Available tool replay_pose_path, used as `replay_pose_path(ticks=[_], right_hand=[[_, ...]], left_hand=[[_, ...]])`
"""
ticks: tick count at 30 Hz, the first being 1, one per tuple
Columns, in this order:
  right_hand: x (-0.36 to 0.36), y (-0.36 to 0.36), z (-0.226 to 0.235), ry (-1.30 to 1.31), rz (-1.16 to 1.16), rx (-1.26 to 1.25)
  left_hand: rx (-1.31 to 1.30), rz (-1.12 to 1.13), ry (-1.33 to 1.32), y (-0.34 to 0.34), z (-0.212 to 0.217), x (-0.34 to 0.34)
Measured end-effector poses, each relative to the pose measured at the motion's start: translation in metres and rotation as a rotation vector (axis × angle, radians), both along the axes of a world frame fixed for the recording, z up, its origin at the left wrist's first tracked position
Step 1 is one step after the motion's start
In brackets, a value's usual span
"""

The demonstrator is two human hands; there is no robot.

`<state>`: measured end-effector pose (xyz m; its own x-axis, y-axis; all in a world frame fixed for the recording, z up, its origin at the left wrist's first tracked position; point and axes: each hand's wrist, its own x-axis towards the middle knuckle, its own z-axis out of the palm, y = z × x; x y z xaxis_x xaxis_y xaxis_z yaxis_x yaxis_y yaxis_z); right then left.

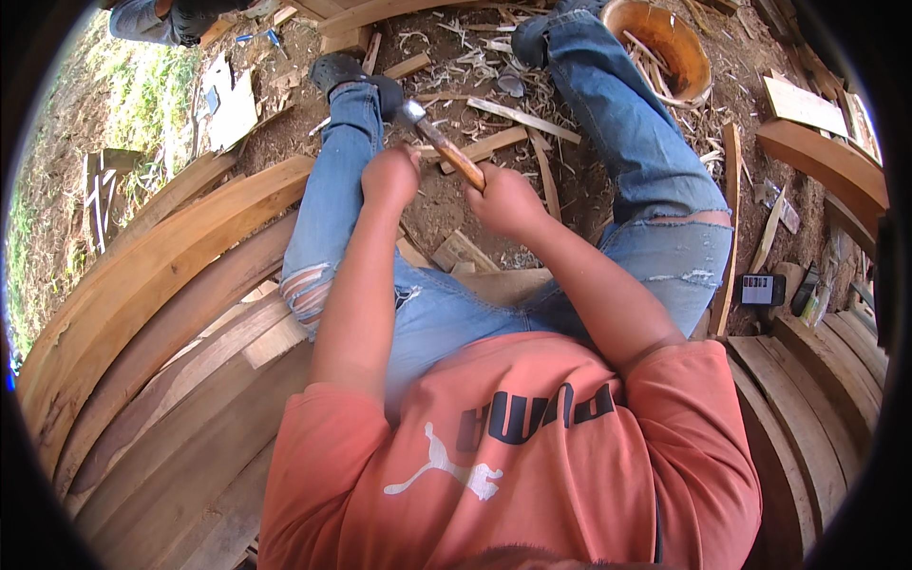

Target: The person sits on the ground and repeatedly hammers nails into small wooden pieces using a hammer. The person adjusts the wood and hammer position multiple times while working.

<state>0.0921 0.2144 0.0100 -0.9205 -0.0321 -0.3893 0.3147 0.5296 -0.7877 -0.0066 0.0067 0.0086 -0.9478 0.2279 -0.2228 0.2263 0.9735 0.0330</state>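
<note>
Seated on stacked curved planks (171, 285), legs spread over bare ground littered with wood shavings (465, 66).

Right hand (508, 201): fingers clamped around the wooden handle of a hammer (446, 147). Handle slants up and to the left; the dark metal head sits near the left knee, just above the left hand.

Left hand (389, 176): closed into a fist just beside the hammer handle, close to the left thigh. Cannot tell what the fingers enclose; whatever is there is hidden from this view.

Around: a rounded orange wooden bowl (665, 47) on the ground beyond the right leg. Offcut strips of wood (522, 119) between the feet. A second person's sleeve (142, 19) at top left.
</note>
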Motion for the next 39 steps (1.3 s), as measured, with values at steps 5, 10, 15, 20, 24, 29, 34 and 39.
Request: replay_pose_path(ticks=[5,10,15,20,24,29,34,39], right_hand=[[-0.001,0.000,-0.006,-0.089,0.065,0.049],[-0.002,0.000,-0.003,-0.038,0.034,-0.014],[-0.002,0.007,-0.035,-0.091,0.018,0.087],[0.001,0.003,-0.014,-0.051,-0.006,-0.032],[0.005,-0.004,-0.034,-0.073,0.024,0.031],[0.001,-0.007,-0.015,-0.001,-0.020,-0.013],[-0.001,-0.006,-0.016,-0.044,0.041,0.020],[-0.001,-0.006,-0.006,-0.008,0.034,0.026]], left_hand=[[-0.023,0.006,-0.043,-0.002,0.005,-0.002],[-0.023,0.024,-0.028,0.001,0.002,-0.001],[-0.009,0.005,-0.042,-0.001,0.008,-0.004],[0.013,0.062,-0.077,0.009,0.013,-0.002],[-0.033,0.032,-0.064,0.002,0.012,-0.007],[-0.007,0.045,-0.048,0.002,0.007,-0.002],[-0.065,0.032,-0.085,-0.004,0.010,-0.002],[-0.040,0.019,-0.048,-0.004,0.005,0.000]])
